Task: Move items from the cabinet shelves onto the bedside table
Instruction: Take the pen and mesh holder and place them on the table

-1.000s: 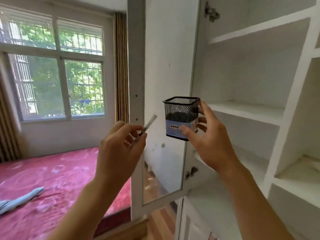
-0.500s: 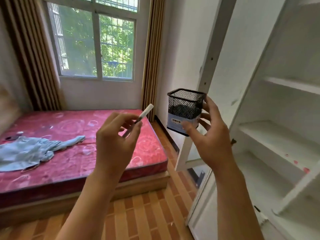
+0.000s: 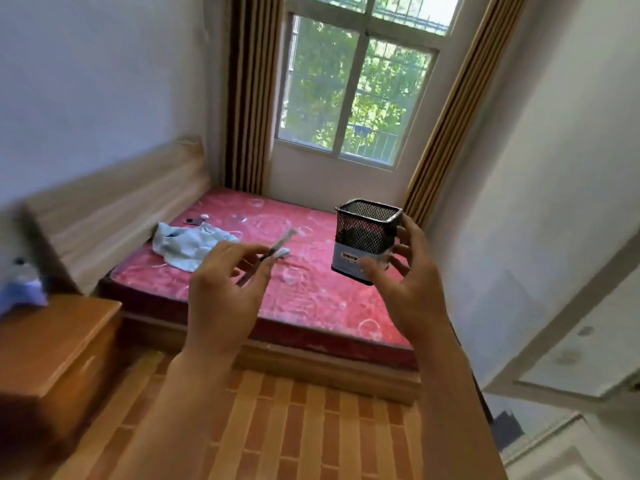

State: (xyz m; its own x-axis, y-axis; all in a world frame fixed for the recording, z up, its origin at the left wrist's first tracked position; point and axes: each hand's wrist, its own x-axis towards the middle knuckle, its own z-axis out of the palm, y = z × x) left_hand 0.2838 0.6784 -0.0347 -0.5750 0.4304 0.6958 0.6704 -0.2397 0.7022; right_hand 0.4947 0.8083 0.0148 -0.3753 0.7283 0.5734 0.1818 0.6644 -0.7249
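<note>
Hands — pen (image 3: 277,244), mesh holder (image 3: 367,237)

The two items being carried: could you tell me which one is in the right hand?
The black mesh pen holder, gripped by the right hand; the left hand pinches only a thin pen.

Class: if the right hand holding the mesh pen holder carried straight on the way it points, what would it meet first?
Probably the red mattress beyond the right hand and pen holder; depth is uncertain.

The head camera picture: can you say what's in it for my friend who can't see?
A person's right hand holds a black mesh pen holder while the left hand pinches a pen. Ahead lies a red mattress under a window; a wooden bedside table stands at left.
</note>
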